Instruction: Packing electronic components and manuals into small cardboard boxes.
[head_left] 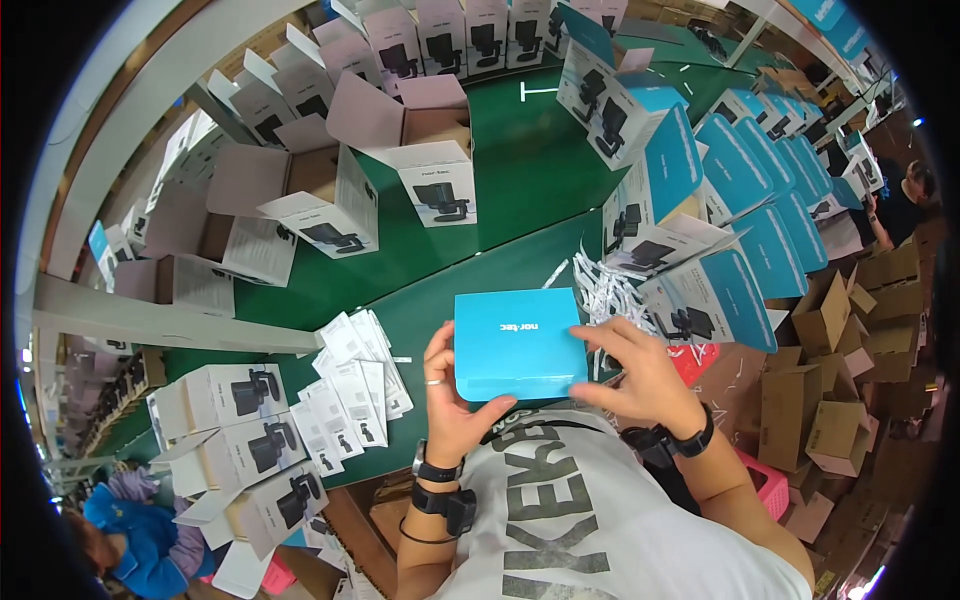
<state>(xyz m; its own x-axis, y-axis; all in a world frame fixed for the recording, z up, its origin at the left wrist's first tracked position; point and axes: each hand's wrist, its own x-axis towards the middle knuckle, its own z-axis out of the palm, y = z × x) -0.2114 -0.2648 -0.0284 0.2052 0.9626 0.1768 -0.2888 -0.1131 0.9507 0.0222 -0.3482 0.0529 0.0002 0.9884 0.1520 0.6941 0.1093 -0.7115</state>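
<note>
A closed blue carton box (518, 345) with white lettering is held in front of my chest. My left hand (452, 390) grips its left side, with the thumb along the near edge and the fingers at the far left side. At the right end, my right hand (640, 375) has a fingertip on the top face's edge and the thumb by the near right corner. Left of the box, printed leaflets (355, 375) lie spread on the green table (440, 285). Beyond its right corner is a heap of white paper strips (608, 295).
Open white boxes (435, 180) with device pictures stand at the back and left. Blue-flapped boxes (735, 170) crowd the right. Brown cartons (830, 410) are piled on the floor at right. One person (140, 540) is at lower left, another (895, 205) at far right.
</note>
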